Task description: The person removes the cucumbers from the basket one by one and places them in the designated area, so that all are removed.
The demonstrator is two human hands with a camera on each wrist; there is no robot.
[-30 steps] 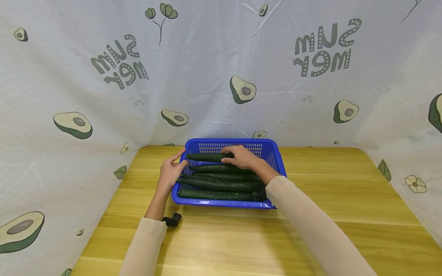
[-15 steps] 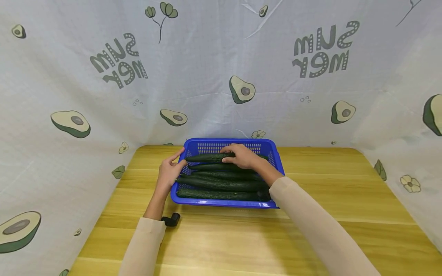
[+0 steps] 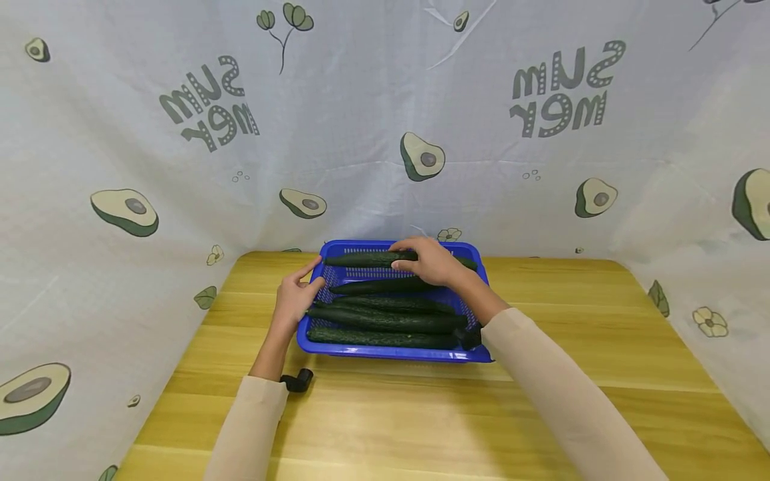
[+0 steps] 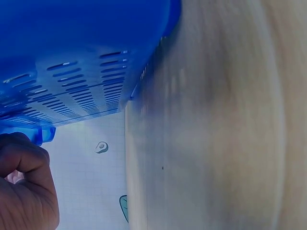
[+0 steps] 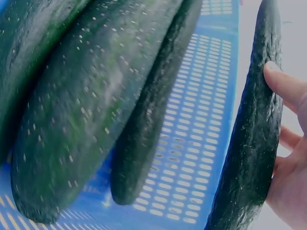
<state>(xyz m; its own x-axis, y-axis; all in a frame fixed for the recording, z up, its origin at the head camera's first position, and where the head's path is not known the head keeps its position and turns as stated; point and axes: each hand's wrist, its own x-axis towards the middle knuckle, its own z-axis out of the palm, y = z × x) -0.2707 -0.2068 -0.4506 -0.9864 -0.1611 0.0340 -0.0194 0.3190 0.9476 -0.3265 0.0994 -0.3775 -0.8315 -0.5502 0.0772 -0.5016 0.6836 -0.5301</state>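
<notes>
A blue plastic basket [image 3: 391,353] with slotted walls stands on the table and holds several long dark-green cucumbers [image 3: 385,321]. My right hand [image 3: 434,264] grips one cucumber [image 3: 365,260] between thumb and fingers, raised at the basket's back side. In the right wrist view this held cucumber [image 5: 252,129] is apart from the others, beside the slotted wall. On the left, my left hand [image 3: 294,300] holds the basket's rim, thumb and forefinger spread along it. Its curled fingers show at the lower left of the left wrist view, close to the basket wall [image 4: 81,76].
The wooden table [image 3: 373,421] extends in front of the basket and to both sides. Behind it hangs a pale curtain [image 3: 361,120] printed with avocados. A black device [image 3: 299,381] sits at the left wrist.
My right hand has lifted the rear cucumber and moved it towards the basket's back rim, widening its gap from the others. The left hand has stayed at the rim.
</notes>
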